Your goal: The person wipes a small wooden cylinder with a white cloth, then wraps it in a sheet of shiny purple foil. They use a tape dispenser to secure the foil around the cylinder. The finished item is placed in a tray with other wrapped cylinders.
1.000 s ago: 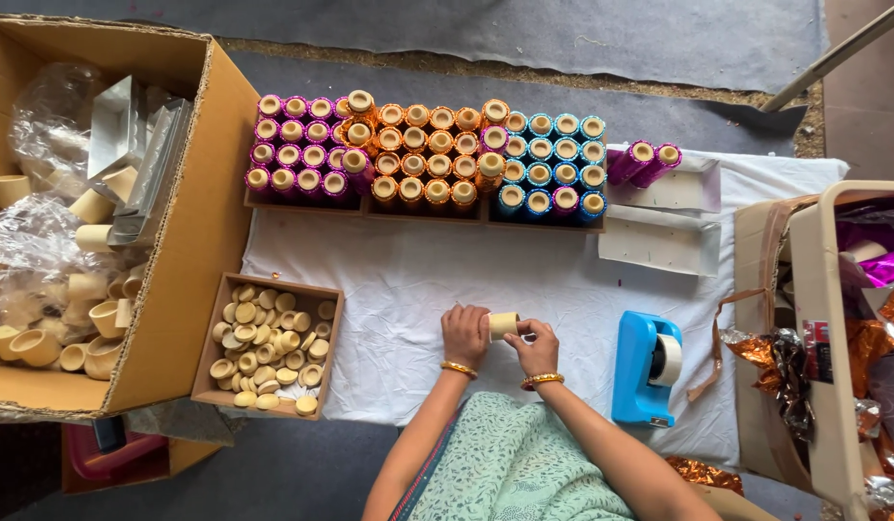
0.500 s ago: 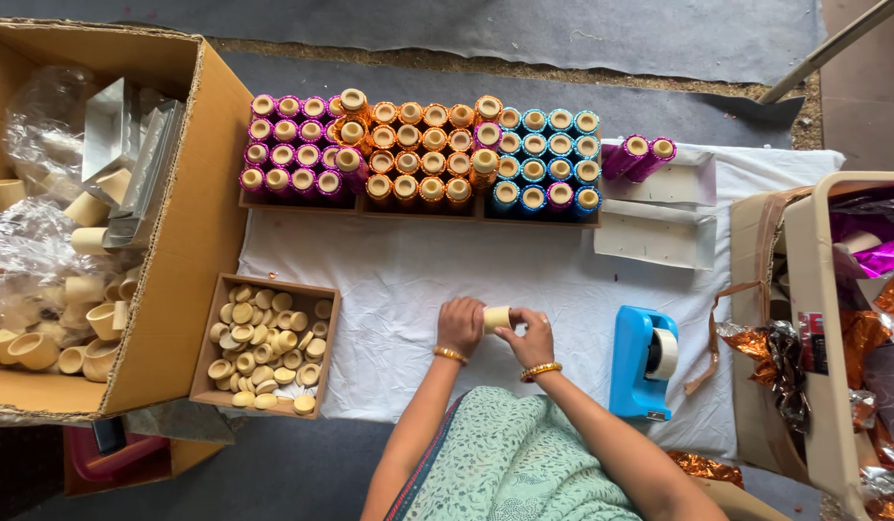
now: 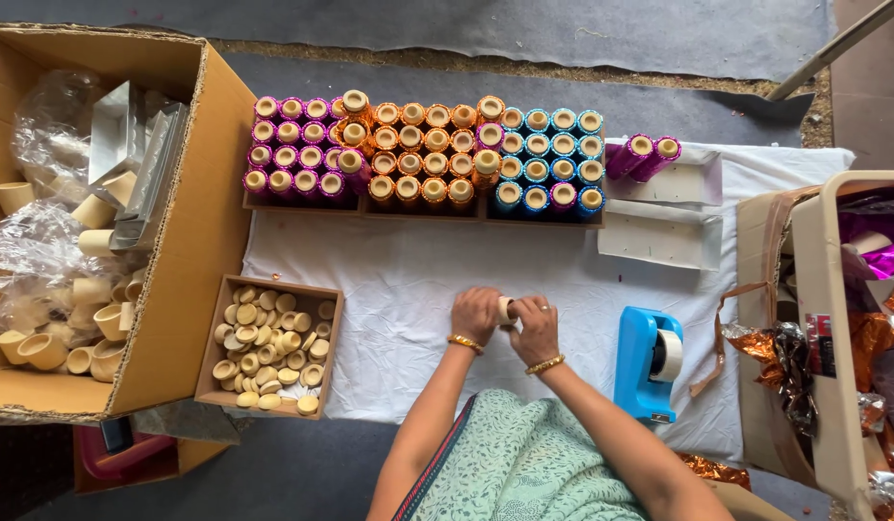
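Cardboard tube [image 3: 506,310] sits bare, gripped between your left hand [image 3: 476,314] and right hand [image 3: 535,328]; wrapped tubes [image 3: 423,154] fill trays at twelve o'clock, plain caps [image 3: 269,347] wait at nine.

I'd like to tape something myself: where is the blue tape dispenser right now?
In the head view, the blue tape dispenser stands on the white cloth just to the right of the person's right hand, between it and the beige bin of shiny foil.

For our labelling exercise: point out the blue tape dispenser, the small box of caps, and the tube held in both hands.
blue tape dispenser [image 3: 645,362], head view, blue body.
small box of caps [image 3: 328,333], head view, right wall.
tube [image 3: 506,310], head view, visible end.
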